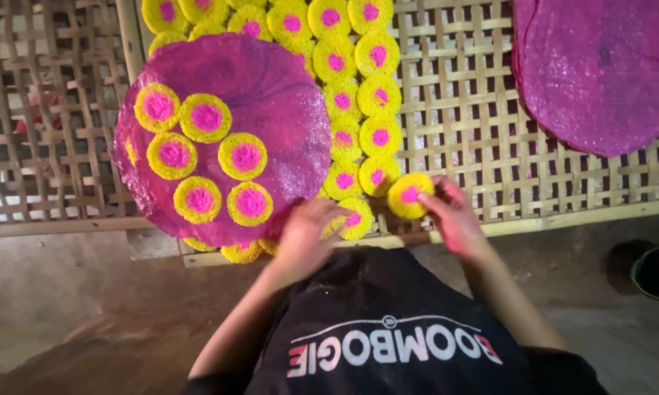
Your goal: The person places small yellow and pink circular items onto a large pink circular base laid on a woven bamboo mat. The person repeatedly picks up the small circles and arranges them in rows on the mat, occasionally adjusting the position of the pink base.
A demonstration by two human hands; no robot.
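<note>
My right hand (452, 216) holds a small round yellow cake with a pink centre (409, 195) at the near edge of the woven bamboo rack (461, 124). My left hand (305, 235) rests on the near end of two rows of the same yellow-and-pink cakes (359, 117), touching one by the rack's edge. To the left, a large round magenta sheet (285, 95) lies over more cakes and carries several of them (205, 157) on top.
A stack of large magenta sheets (600, 69) lies at the back right of the rack. A second bamboo rack (44, 110) is at the left. A dark round container (655, 271) stands on the earthen floor at the right.
</note>
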